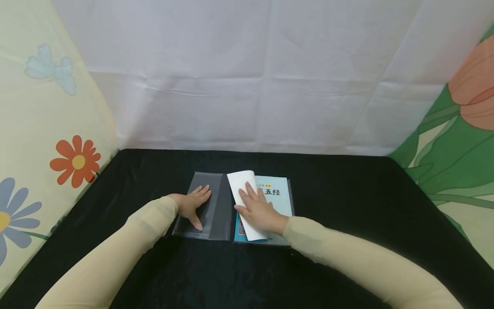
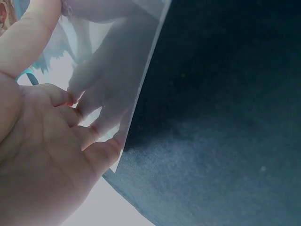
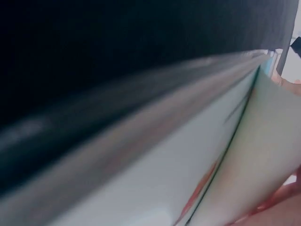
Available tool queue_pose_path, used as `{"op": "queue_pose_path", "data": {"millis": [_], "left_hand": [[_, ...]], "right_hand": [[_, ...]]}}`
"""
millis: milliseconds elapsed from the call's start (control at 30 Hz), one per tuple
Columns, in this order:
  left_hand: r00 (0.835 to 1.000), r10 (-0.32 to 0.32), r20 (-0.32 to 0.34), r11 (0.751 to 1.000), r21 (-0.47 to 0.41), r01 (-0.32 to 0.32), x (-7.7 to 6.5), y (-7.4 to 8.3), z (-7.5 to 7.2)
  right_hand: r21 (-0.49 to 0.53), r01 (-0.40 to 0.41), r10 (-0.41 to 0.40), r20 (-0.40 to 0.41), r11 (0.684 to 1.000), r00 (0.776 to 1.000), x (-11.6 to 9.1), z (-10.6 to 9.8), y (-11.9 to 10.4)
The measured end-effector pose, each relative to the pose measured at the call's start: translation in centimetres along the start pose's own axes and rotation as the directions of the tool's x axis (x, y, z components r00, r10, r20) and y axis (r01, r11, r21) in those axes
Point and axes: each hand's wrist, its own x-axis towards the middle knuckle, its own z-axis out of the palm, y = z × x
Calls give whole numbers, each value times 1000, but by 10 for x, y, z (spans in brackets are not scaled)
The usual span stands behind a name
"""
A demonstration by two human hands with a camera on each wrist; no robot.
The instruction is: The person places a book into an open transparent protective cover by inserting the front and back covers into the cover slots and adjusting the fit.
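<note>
A light-blue book (image 1: 283, 204) with dark printed characters lies on the black cloth, its right part edged by clear plastic. Attached to its left is an opened clear plastic book cover (image 1: 220, 221). My left hand (image 1: 191, 206) rests on that clear plastic with fingers spread; in the left wrist view its fingertips touch the transparent sheet (image 2: 134, 56). Across the book's left part lies a white flap (image 1: 252, 232), folded over the front. My right hand (image 1: 260, 211) presses on this flap, fingers spread. The right wrist view shows the flap (image 3: 270, 136) curving up from the book; most of that hand is hidden there.
Black cloth (image 1: 347, 197) covers the table around the book. A white sheet (image 1: 262, 86) hangs behind it. Printed floral cloths stand at the left (image 1: 34, 128) and right (image 1: 463, 167) sides.
</note>
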Motion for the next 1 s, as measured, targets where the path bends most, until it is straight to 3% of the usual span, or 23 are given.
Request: {"op": "queue_pose_path", "data": {"millis": [733, 867, 1000], "left_hand": [[1000, -16, 0, 999, -36, 16, 0, 1, 0], [1000, -12, -5, 1000, -29, 11, 0, 0, 0], [1000, -10, -6, 1000, -24, 9, 0, 0, 1]], "right_hand": [[-57, -30, 27, -57, 998, 998, 4, 13, -14], [-143, -39, 33, -46, 989, 998, 7, 15, -19], [-287, -44, 35, -37, 957, 999, 10, 17, -25]]}}
